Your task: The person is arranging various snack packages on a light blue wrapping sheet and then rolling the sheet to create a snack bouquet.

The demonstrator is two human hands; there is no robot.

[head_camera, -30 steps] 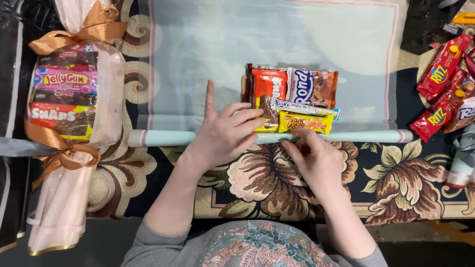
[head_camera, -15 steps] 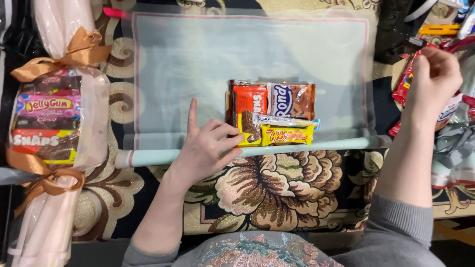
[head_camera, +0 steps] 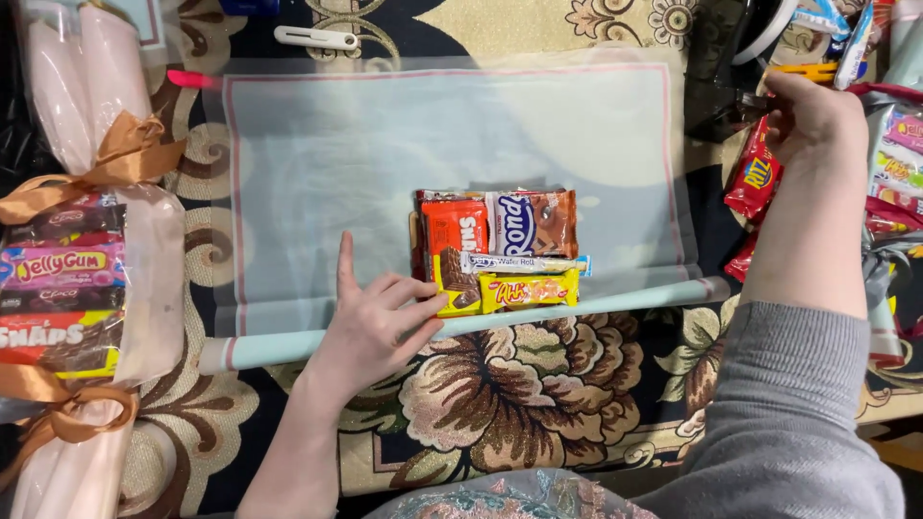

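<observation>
Wrapping sheet (head_camera: pixel 385 163) needed pinning: my left hand (head_camera: pixel 370 322) lay spread, flat on its rolled near edge (head_camera: pixel 596 303); right hand (head_camera: pixel 817 115), grip untellable, reached far right among snack packets (head_camera: pixel 755 173).

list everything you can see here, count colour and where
wrapping sheet: 1, pale blue with pink border, spread flat at centre, near edge rolled up
snack stack: several packets, red, brown, yellow and white, on the sheet just above the rolled edge
wrapped bundle: 1, pale pink wrap with tan ribbons, snack packets inside, far left
loose snacks: a pile, mostly red, far right
white clip: 1, top, above the sheet
pink marker: 1, at the sheet's top left corner
patterned cloth: 1, black and gold floral, under everything
left hand: pressing the rolled edge beside the stack
right hand: grey sleeve, reaching into the loose snacks
</observation>
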